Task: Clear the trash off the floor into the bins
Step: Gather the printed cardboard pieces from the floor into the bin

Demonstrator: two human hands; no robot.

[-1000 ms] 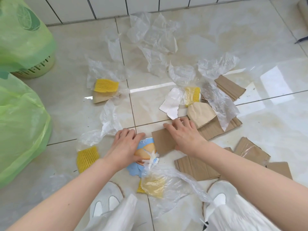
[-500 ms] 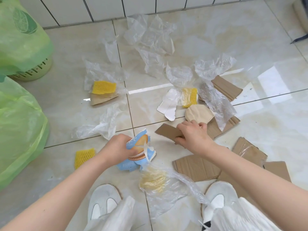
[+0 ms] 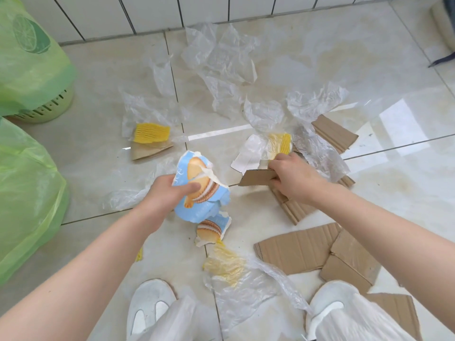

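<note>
Above the floor (image 3: 320, 57), left hand (image 3: 162, 195) w/ fingers clamped on blue wrapper (image 3: 199, 185); right hand (image 3: 295, 178) pinches cardboard strip (image 3: 256, 177), both lifted. Plastic film, foam nets, more cardboard lie scattered around. Green-bagged bins (image 3: 29, 77) far left.

The person is wearing no sleeves on either forearm, and below the hands are showing white shoes (image 3: 150, 306) and loose white trousers (image 3: 357, 323).

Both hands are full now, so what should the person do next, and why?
Probably swing left and drop the blue biscuit wrapper from the left hand into a green-bagged bin. The right hand already holds a cardboard piece.
</note>
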